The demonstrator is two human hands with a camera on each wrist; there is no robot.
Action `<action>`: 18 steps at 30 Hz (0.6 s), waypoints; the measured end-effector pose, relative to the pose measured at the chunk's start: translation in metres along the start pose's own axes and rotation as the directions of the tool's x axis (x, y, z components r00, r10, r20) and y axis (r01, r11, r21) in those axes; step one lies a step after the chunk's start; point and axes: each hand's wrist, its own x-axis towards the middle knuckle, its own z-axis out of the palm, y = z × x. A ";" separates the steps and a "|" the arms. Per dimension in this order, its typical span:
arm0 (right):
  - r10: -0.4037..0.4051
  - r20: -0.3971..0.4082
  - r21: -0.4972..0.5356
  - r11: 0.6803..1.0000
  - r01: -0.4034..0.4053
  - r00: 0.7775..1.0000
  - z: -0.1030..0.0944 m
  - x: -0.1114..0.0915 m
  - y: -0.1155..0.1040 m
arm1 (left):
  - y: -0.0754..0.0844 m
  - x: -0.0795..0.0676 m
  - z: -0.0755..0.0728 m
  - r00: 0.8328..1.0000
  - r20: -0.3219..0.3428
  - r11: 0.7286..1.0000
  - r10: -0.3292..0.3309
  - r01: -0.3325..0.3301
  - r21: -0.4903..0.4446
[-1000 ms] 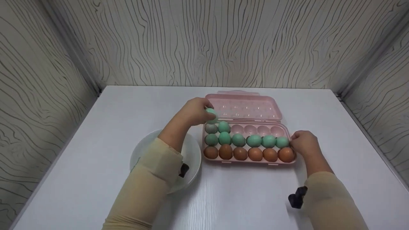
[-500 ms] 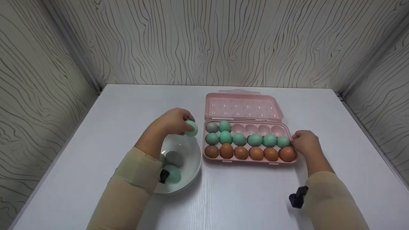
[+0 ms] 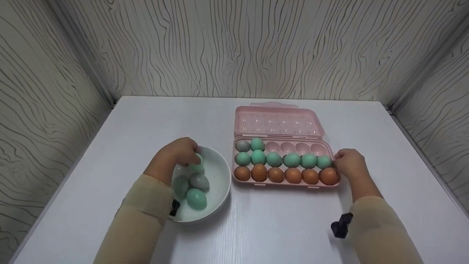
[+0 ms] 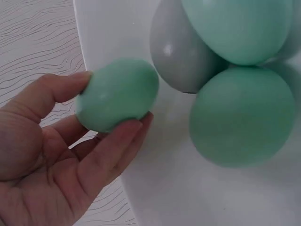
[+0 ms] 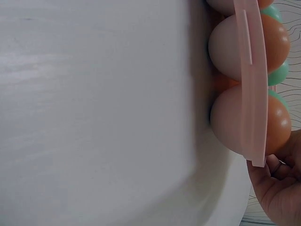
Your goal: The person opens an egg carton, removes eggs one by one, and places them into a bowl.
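Observation:
A pale green egg (image 4: 117,94) is held between the thumb and fingertips of my left hand (image 3: 176,152), over the back of a white bowl (image 3: 220,179). Inside the bowl lie two more green eggs, the nearer one (image 3: 197,199) plain to see, and a grey egg (image 3: 199,182). On the right, my right hand (image 3: 350,164) pinches the end edge of a pink egg carton (image 5: 254,94). Its lid (image 3: 278,123) is folded back. Brown eggs (image 3: 293,175) fill the front row and green eggs (image 3: 292,160) the middle row. A grey and a green egg sit at the back row's left.
Bare cups (image 3: 287,148) show in the carton's back row, right of its two eggs. Everything stands on a white table (image 3: 271,223) with patterned panels (image 3: 234,51) behind and at both sides. The bowl's right rim is close to the carton's left end.
My left hand has carried the green egg from above the carton's back left corner leftward and down to the bowl. The right hand and the carton stay in place.

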 end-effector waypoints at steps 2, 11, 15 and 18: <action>0.000 -0.002 -0.001 1.000 0.000 1.000 0.000 0.000 0.000 | 0.000 -0.001 0.002 1.000 -0.005 1.000 -0.014 0.014 0.013; 0.025 0.017 0.011 1.000 -0.026 1.000 -0.001 0.000 -0.001 | 0.007 0.000 0.015 0.997 -0.001 0.995 -0.078 0.078 0.070; 0.034 0.020 0.011 0.999 -0.034 0.999 0.000 0.000 -0.001 | 0.010 0.000 0.017 0.986 0.025 0.986 -0.165 0.164 0.032; 0.042 0.023 0.015 0.999 -0.042 0.999 0.001 0.001 -0.002 | 0.013 0.000 0.016 0.974 0.056 0.976 -0.218 0.216 0.030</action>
